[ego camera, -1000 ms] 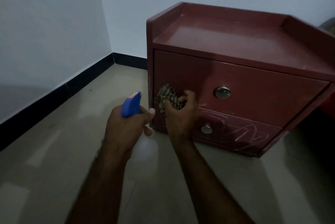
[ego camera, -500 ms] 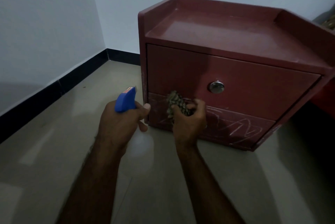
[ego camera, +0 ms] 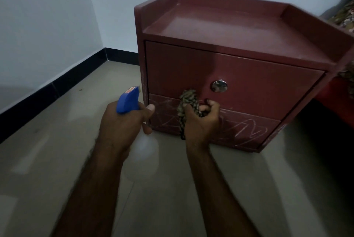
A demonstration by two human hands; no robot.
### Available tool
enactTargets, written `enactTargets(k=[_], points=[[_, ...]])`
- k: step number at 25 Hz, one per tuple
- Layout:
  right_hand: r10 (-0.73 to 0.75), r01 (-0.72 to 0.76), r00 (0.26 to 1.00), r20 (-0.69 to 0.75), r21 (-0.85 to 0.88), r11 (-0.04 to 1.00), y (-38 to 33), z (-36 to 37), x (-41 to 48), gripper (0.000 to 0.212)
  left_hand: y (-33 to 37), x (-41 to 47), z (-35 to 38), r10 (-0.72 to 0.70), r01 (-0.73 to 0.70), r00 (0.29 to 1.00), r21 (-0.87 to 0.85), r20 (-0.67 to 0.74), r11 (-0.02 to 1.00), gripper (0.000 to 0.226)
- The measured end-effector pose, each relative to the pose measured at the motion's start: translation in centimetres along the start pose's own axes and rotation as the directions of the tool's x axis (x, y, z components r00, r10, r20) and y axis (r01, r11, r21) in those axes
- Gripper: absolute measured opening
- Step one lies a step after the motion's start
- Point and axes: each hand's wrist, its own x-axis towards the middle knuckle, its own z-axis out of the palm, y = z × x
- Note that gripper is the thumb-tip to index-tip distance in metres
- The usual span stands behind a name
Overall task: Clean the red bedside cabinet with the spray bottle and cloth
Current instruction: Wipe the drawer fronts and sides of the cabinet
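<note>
now right hand [ego camera: 201, 121] presses cloth [ego camera: 186, 102] against cabinet [ego camera: 249, 83].

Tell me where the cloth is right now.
Head view, centre: the cloth is bunched in the right hand, at the scribbled lower drawer, below-left of the upper knob.

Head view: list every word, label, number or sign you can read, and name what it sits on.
Red label on top of the blue spray bottle: print too small and blurred to read.
White scribbles on the lower drawer of the red cabinet: zigzag strokes, no legible letters.
No other text shows.
</note>
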Motion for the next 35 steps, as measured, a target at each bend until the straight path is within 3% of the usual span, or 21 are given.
enactTargets(k=[7, 14, 17, 20, 23, 27, 32, 35], points=[[0.191, -0.18, 0.969, -0.158, 0.082, 0.98, 2.4, -5.2, 2.8, 0.051, 0.2, -0.1, 0.7, -0.006, 0.006, 1.0, -0.022, 0.006, 1.0, 0.016], [0.124, -0.125, 0.992, 0.018, 0.03, 0.992, 1.1, -2.1, 1.5, 0.055, -0.1, -0.4, 2.6, 0.052, -0.051, 0.998, -0.01, 0.044, 0.999, 0.019], [0.142, -0.141, 0.989, -0.033, 0.045, 0.989, 1.5, -3.8, 2.7, 0.055, -0.1, -0.6, 3.3, 0.061, -0.059, 0.995, -0.022, 0.077, 0.998, 0.017], [0.16, -0.153, 0.984, -0.081, 0.09, 0.984, 2.2, -6.5, 4.1, 0.053, -0.3, -0.6, 3.7, 0.076, -0.076, 0.993, -0.001, 0.093, 0.997, 0.033], [0.141, -0.132, 0.978, -0.156, 0.066, 0.989, 2.4, -9.0, 5.4, 0.05, -0.5, -0.7, 4.2, 0.071, -0.07, 0.992, -0.016, 0.102, 0.997, 0.011], [0.119, -0.106, 0.954, -0.276, 0.061, 0.992, 2.1, -11.3, 6.4, 0.047, -0.6, -0.9, 5.5, 0.052, -0.053, 0.987, 0.004, 0.151, 0.999, 0.016], [0.068, -0.019, 0.939, -0.338, 0.146, 0.989, 0.3, -12.2, 7.1, 0.053, -0.3, -1.6, 7.2, 0.064, -0.085, 0.954, 0.059, 0.293, 0.995, 0.017], [0.088, 0.012, 0.941, -0.326, 0.293, 0.956, -1.3, -12.3, 8.2, 0.055, -0.3, -1.9, 7.9, 0.073, -0.099, 0.942, 0.065, 0.327, 0.993, 0.02]])
